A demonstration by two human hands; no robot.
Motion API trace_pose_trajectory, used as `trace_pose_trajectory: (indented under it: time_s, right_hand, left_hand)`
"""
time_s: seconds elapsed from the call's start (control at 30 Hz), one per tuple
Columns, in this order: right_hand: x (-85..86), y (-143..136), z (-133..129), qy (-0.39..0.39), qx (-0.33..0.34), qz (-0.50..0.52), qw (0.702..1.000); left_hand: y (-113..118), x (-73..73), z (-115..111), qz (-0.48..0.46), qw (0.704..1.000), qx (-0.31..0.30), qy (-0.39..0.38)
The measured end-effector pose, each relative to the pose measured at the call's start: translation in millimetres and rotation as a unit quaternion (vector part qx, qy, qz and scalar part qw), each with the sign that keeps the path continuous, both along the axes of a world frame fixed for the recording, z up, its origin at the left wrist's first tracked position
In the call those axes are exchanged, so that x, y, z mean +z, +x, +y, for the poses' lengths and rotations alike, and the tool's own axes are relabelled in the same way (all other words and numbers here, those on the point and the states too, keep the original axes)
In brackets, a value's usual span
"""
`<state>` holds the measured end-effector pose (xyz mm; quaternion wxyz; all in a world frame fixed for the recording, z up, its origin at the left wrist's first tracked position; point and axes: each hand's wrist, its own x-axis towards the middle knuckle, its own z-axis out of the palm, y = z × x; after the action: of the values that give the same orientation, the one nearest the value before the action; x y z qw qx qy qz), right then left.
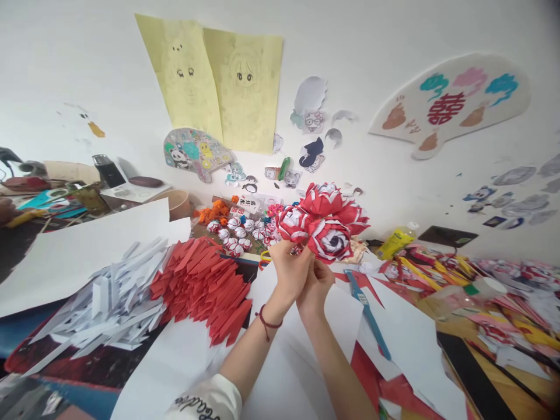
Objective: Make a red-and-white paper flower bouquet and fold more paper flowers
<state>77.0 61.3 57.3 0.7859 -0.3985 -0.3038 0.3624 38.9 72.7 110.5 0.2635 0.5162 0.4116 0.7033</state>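
Several red and white paper flowers (332, 239) are held up in a bunch at the middle of the view. My left hand (289, 269), with a dark red cord on its wrist, is closed just under the bunch. My right hand (317, 286) is closed beside it, touching it, below the front flower. The part of the bunch between my fingers is mostly hidden. White paper sheets (297, 361) lie beneath my forearms. To the left are a pile of folded red paper strips (205, 286) and a pile of white paper strips (114, 297).
Small white-and-red paper balls (238, 236) and orange paper flowers (219, 211) sit behind my hands. A blue cutter-like tool (370, 315) lies on paper at the right. Further right are a yellow bottle (397, 240) and a clear bottle (464, 296). Another hand (6, 211) shows at the far left.
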Motion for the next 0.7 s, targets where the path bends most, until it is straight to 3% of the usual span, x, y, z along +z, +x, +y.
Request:
trace_pose_trajectory:
  time_s: [0.3,0.57,0.7]
  right_hand:
    - [5.3,-4.5,-7.3,0.079,0.076,-0.004,0.994]
    - [9.4,-5.4,-9.5,0.068,0.086,-0.011,0.994]
    - [11.3,-6.9,-12.1,0.066,0.062,-0.023,0.996]
  left_hand:
    - [-14.0,0.4,7.9,-0.04,0.998,-0.042,-0.027]
    - [-16.9,5.5,8.1,-0.079,0.99,-0.118,-0.015]
    - [-14.6,2.5,7.2,-0.055,0.996,-0.062,0.036]
